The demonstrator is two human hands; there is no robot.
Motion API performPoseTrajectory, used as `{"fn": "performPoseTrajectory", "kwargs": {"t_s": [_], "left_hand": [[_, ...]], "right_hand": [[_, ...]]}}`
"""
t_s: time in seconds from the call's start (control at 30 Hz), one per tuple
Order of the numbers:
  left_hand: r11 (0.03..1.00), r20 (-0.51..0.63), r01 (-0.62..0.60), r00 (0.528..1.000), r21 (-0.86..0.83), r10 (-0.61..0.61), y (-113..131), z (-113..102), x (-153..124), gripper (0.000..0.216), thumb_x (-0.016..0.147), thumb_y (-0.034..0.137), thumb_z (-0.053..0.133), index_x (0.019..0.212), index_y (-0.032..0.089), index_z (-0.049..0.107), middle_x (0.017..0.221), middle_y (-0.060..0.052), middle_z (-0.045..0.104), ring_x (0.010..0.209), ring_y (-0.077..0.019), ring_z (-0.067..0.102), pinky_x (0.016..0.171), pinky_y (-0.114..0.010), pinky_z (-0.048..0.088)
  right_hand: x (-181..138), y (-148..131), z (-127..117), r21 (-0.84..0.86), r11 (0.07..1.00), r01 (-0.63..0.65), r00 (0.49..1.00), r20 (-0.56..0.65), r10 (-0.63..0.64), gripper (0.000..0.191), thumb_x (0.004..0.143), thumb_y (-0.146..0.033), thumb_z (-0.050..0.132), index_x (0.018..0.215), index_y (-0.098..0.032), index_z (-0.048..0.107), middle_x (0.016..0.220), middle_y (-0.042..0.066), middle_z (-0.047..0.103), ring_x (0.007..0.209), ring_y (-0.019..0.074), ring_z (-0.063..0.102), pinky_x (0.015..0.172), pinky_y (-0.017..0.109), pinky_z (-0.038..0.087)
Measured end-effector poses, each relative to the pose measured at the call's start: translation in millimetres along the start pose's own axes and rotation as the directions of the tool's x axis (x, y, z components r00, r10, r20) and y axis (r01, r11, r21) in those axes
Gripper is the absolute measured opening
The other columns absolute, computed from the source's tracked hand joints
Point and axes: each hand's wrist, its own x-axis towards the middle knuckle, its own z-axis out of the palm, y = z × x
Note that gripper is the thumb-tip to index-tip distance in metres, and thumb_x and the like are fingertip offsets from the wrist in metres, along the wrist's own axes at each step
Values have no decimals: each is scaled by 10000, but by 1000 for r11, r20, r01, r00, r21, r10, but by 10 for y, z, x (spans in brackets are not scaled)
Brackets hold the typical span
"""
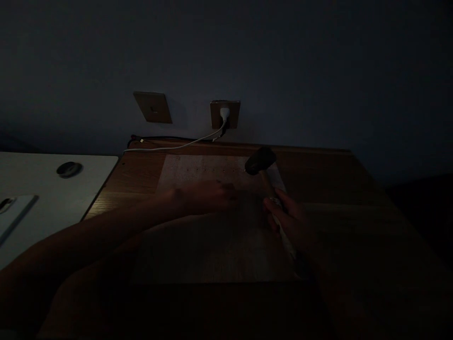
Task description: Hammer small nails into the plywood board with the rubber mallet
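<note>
dim light falls on a brown desk [325, 179] where a flat wooden board [212, 226] is laid. the left hand [208, 196] is pressed flat on the board with fingers spread, and a hammer [264, 167] is gripped tight by the right hand [292, 222], its dark head held up over the board's far right part. fingers could be hit, because so little can be seen and the left hand is kept near the hammer.

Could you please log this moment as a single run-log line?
left hand: flat on board | right hand: gripping hammer, head above board | surface: wooden table | light: dim
</note>
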Motion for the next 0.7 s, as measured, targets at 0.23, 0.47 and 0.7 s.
{"fn": "performPoseTrajectory", "kwargs": {"t_s": [0.23,0.47,0.7], "left_hand": [[984,13,68,998,-166,-66,-93,-74,-26,257,948,13,552,1039,184,721,1046,-100,754,951,-201,699,737,-285,546],[962,-15,105,994,-250,-112,-218,-38,119,219,953,73,558,943,198,738,964,-90,750,912,-204,693,775,-298,541],[651,-168,432,739,-624,-652,-761,310,251,190,840,131,658,982,170,778,972,-53,805,880,-186,742,833,-298,568]], "right_hand": [[4,48,-3,34,999,11,1000,0,-11,360,871,-598,653,864,-250,561,458,-102,466,329,96,415,304,200,361],[22,65,-19,51,999,-6,999,-53,9,376,835,-609,679,881,-255,559,475,-104,481,324,96,407,293,206,355],[33,86,-32,72,997,-3,998,-60,7,391,833,-621,682,860,-251,557,463,-100,478,335,93,410,295,198,359]]}}
